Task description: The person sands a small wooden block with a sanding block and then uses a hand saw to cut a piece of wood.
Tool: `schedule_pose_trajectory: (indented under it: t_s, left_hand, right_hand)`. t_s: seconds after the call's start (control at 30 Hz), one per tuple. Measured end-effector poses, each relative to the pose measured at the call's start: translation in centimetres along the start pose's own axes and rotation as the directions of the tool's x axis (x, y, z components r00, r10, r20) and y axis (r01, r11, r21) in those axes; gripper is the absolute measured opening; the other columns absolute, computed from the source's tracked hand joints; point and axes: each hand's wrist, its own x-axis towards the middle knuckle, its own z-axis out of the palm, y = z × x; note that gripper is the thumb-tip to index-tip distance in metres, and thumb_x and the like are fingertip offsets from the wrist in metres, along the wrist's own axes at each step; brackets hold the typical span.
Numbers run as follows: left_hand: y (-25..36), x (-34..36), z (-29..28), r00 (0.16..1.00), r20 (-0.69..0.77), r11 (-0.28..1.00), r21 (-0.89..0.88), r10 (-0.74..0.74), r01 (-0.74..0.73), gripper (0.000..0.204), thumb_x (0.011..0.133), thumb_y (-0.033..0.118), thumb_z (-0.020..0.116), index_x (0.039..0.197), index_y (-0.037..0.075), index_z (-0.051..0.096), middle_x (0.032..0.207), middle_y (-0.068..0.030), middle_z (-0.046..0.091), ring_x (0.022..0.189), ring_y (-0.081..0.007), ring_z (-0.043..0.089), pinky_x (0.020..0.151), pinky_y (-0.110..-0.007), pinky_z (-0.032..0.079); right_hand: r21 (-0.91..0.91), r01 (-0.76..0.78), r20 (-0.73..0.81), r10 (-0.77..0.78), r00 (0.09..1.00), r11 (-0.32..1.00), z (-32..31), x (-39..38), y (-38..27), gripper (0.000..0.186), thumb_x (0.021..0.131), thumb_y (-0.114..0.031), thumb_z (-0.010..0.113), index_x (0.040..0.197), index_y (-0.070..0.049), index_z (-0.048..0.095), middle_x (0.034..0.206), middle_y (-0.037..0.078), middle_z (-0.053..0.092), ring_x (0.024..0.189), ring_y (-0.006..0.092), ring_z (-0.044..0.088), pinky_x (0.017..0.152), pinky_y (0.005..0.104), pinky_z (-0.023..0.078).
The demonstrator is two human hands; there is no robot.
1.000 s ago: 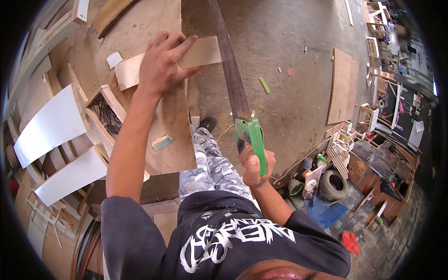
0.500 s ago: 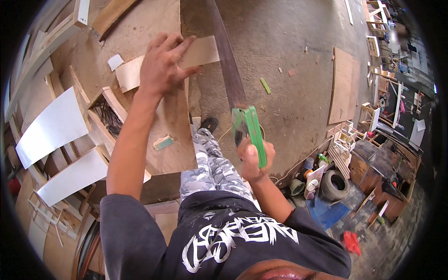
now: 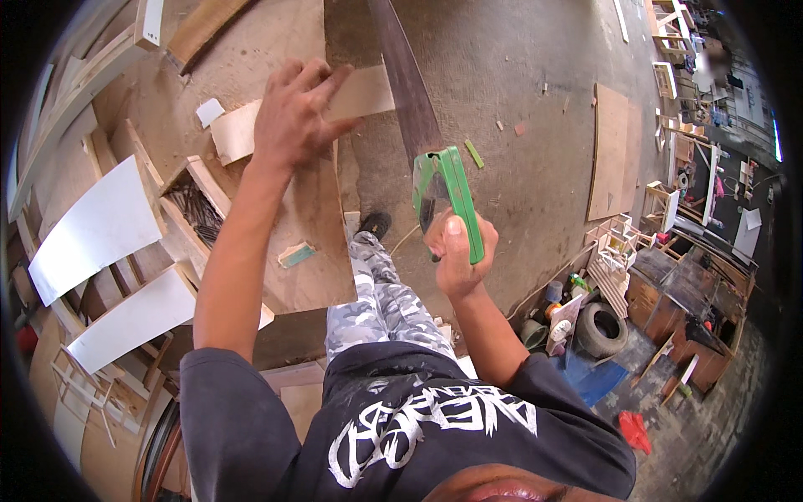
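My right hand is closed round the green handle of a handsaw. Its long dark blade reaches up and away, running against the right end of a pale wooden board. My left hand bears down on that board, fingers across its top and thumb spread toward its near edge. The palm hides the board's middle, while a pale piece shows on the left side of the hand. Beneath lies a plywood work surface, with the board's sawn end jutting past its right edge.
A small green-and-white block lies on the plywood. White curved panels and wooden frames crowd the left. On the concrete floor are a green strip and a plywood sheet. A tyre stands among clutter at lower right.
My right hand has pushed the handsaw forward, away from my body, so its handle is nearer the board. My left hand stays in place on the board.
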Motion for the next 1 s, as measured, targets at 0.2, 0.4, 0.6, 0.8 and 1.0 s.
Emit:
schedule_pose_trajectory:
  t_s: [0.2,0.4,0.6,0.8,1.0]
  left_hand:
    - [0.3,-0.4,-0.1,1.000,-0.007,0.999,0.034,-0.024,0.024,0.073,0.075,0.043,0.086,0.140,0.016,0.070,0.113,-0.0012,0.065,0.113,-0.0260,0.057,0.098,-0.042,0.048]
    - [-0.3,-0.2,0.4,1.000,-0.020,1.000,-0.017,-0.003,0.002,0.072,0.074,0.046,0.087,0.137,0.015,0.071,0.112,-0.0078,0.065,0.109,-0.0323,0.059,0.102,-0.046,0.050]
    - [0.1,-0.2,0.0,0.999,-0.043,1.000,-0.006,-0.015,0.015,0.074,0.071,0.044,0.089,0.136,0.014,0.072,0.113,-0.0086,0.066,0.109,-0.0330,0.060,0.102,-0.045,0.051]
    - [0.0,0.1,0.0,1.000,-0.003,1.000,-0.011,-0.002,0.002,0.075,0.072,0.047,0.088,0.139,0.016,0.071,0.116,-0.0092,0.068,0.110,-0.0334,0.059,0.102,-0.045,0.051]
    - [-0.1,-0.1,0.0,0.999,-0.026,0.999,-0.001,-0.032,0.032,0.076,0.073,0.048,0.088,0.140,0.016,0.071,0.114,-0.0091,0.069,0.109,-0.0337,0.059,0.104,-0.045,0.050]
  right_hand:
    - [-0.204,0.112,0.061,-0.102,0.993,0.972,-2.2,-4.9,0.0,0.026,0.095,-0.015,0.059,0.075,0.001,0.058,0.060,0.006,0.054,0.050,0.0157,0.051,0.049,0.0339,0.039]
    - [-0.021,-0.038,-0.011,0.038,0.999,0.999,0.2,-0.2,-0.4,0.032,0.100,-0.018,0.058,0.074,0.000,0.057,0.060,0.006,0.053,0.051,0.0148,0.050,0.049,0.0333,0.037]
    - [-0.197,0.157,0.062,-0.147,0.987,0.968,-1.7,-4.9,0.0,0.028,0.095,-0.013,0.056,0.070,-0.001,0.056,0.060,0.005,0.053,0.049,0.0159,0.049,0.049,0.0340,0.038]
    - [-0.033,-0.031,0.002,0.031,1.000,0.999,0.0,0.1,-0.6,0.028,0.098,-0.015,0.057,0.073,-0.002,0.055,0.060,0.005,0.052,0.051,0.0133,0.048,0.048,0.0330,0.037]
    - [-0.292,0.268,0.133,-0.239,0.962,0.918,-2.2,-4.3,1.1,0.042,0.102,-0.025,0.059,0.068,-0.003,0.048,0.060,0.006,0.051,0.052,0.0149,0.047,0.048,0.0319,0.036]
